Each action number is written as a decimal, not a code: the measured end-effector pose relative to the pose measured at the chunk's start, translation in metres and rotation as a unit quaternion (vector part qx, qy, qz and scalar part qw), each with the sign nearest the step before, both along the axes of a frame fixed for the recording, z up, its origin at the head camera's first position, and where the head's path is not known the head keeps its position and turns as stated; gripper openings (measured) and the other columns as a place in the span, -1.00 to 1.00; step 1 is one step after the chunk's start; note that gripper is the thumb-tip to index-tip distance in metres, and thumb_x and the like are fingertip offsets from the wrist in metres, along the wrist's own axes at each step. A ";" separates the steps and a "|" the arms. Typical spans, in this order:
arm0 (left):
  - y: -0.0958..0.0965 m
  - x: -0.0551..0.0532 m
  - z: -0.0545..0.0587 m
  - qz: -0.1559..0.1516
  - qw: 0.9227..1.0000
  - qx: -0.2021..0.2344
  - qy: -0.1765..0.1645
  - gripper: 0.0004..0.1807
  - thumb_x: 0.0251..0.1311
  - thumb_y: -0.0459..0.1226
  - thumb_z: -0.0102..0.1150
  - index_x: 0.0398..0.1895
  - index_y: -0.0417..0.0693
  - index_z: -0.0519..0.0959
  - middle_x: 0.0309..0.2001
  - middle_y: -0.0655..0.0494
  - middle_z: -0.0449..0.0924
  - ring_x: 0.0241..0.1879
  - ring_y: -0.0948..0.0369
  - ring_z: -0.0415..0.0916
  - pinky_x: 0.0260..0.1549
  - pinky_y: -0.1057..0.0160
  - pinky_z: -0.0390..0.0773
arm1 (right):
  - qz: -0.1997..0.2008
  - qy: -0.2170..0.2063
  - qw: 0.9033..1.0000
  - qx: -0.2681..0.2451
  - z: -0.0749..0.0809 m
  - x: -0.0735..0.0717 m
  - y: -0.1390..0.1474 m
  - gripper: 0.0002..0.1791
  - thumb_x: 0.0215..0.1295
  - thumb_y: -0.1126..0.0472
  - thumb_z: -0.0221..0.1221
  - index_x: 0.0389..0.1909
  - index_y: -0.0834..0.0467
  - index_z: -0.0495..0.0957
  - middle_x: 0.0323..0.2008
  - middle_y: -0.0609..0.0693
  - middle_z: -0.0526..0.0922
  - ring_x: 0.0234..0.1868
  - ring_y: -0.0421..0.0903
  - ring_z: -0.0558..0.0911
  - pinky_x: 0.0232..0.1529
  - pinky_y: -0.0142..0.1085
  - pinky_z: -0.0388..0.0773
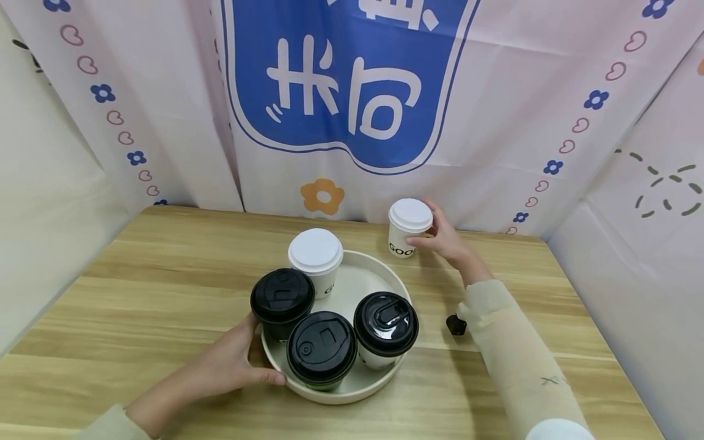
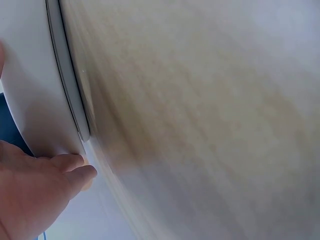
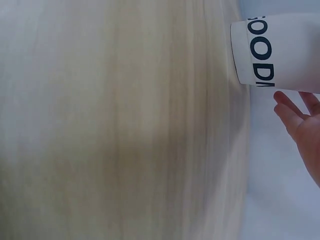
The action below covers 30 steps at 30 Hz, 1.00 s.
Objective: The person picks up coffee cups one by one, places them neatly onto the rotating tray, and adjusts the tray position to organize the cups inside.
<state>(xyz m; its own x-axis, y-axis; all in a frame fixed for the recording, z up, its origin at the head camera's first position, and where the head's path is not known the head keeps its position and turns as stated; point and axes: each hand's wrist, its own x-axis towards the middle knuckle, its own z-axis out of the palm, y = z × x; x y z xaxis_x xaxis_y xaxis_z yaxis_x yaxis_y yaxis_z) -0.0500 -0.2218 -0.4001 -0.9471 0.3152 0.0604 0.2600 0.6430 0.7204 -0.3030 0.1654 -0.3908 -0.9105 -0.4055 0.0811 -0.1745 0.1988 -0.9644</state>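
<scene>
A round cream tray (image 1: 357,391) carries a white-lidded cup (image 1: 316,250) and three black-lidded cups: one at the left (image 1: 283,296), one at the front (image 1: 321,347), one at the right (image 1: 385,324). My left hand (image 1: 233,360) grips the tray's left rim, thumb along the outside; other fingers are partly hidden by the left black-lidded cup. At the back, a white paper cup (image 1: 406,235) with a white lid stands upright on the table. Beside it is my right hand (image 1: 442,241), thumb in front and fingers behind. In the right wrist view, visible fingertips (image 3: 281,97) stand slightly apart from the cup.
A small black object (image 1: 456,325) lies on the wooden table (image 1: 165,293) near the right sleeve. A printed curtain (image 1: 181,122) hangs directly behind the table's back edge, close to the white paper cup. Pale fabric walls (image 1: 49,183) flank both sides.
</scene>
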 end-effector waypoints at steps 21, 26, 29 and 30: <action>0.000 0.000 -0.003 0.000 1.000 0.000 -0.001 0.35 -0.28 0.21 0.57 0.53 -0.17 0.03 0.43 -0.16 0.30 0.39 -0.06 0.31 0.34 0.07 0.34 | -0.011 -0.012 0.999 -0.045 -0.006 0.003 -0.012 0.09 0.06 0.59 0.28 0.53 0.10 -0.10 0.43 0.22 0.18 0.39 0.15 0.28 0.47 0.01 0.16; 0.000 -0.001 -0.003 0.001 1.000 -0.005 0.003 0.34 -0.28 0.21 0.57 0.51 -0.19 0.05 0.41 -0.16 0.33 0.35 -0.05 0.35 0.31 0.04 0.39 | -0.013 -0.009 0.999 -0.038 -0.006 0.004 -0.009 0.08 0.05 0.57 0.31 0.53 0.08 -0.05 0.42 0.18 0.22 0.37 0.10 0.31 0.46 -0.02 0.18; -0.001 -0.001 -0.003 0.001 1.000 -0.003 0.001 0.33 -0.28 0.21 0.57 0.50 -0.20 0.06 0.40 -0.17 0.35 0.33 -0.04 0.39 0.28 0.02 0.43 | -0.013 -0.002 0.999 -0.039 -0.005 0.003 -0.005 0.07 0.04 0.58 0.31 0.52 0.09 -0.03 0.41 0.16 0.24 0.35 0.05 0.33 0.46 -0.04 0.18; -0.001 -0.002 -0.003 0.001 1.000 -0.004 0.001 0.33 -0.28 0.21 0.57 0.50 -0.21 0.06 0.40 -0.17 0.35 0.33 -0.04 0.39 0.28 0.00 0.43 | -0.012 0.002 0.999 -0.038 -0.005 0.003 -0.004 0.07 0.05 0.58 0.31 0.53 0.09 -0.03 0.40 0.16 0.25 0.35 0.03 0.33 0.47 -0.05 0.17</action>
<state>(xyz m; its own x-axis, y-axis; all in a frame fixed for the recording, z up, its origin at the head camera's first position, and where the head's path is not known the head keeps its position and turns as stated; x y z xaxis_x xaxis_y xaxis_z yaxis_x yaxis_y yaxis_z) -0.0515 -0.2227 -0.4035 -0.9474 0.3144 0.0596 0.2604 0.6494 0.7144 -0.2996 0.1618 -0.3957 -0.9197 -0.3760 0.1135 -0.1735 0.1298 -0.9762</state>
